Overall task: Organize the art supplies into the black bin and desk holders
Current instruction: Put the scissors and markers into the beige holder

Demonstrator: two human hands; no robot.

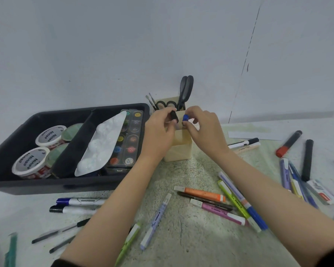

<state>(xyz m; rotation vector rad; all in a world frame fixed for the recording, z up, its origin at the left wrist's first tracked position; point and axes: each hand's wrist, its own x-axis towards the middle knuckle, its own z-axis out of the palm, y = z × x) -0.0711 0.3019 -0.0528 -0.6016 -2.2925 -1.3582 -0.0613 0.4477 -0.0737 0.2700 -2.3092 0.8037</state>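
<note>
wall (104, 45), pale and plain, fills the whole upper half, with one thin dark crack (245, 66) that runs down on the right side to the back edge of the table. table (181, 234) has a speckled top, white with green, and its back edge meets the wall. black bin (27, 187) stands at the left side of the table, close to the back edge. a divider splits it, with round paint tubs (48, 135) in the left compartment and a white palette (102, 143) lying over a watercolour set (132, 135) in the right one. cream desk holder (181, 151) stands just beside the bin's right wall, near the back edge, and it carries scissors (185, 91) and thin brushes (151, 102) upright. markers and pens (202, 194) lie scattered toward the front edge and the right edge. left hand (160, 130) is above the holder and its fingers pinch a black piece (174, 115). right hand (204, 126), close beside it, pinches a blue cap (185, 118). whether these two are only caps or whole markers, i cannot tell.
</note>
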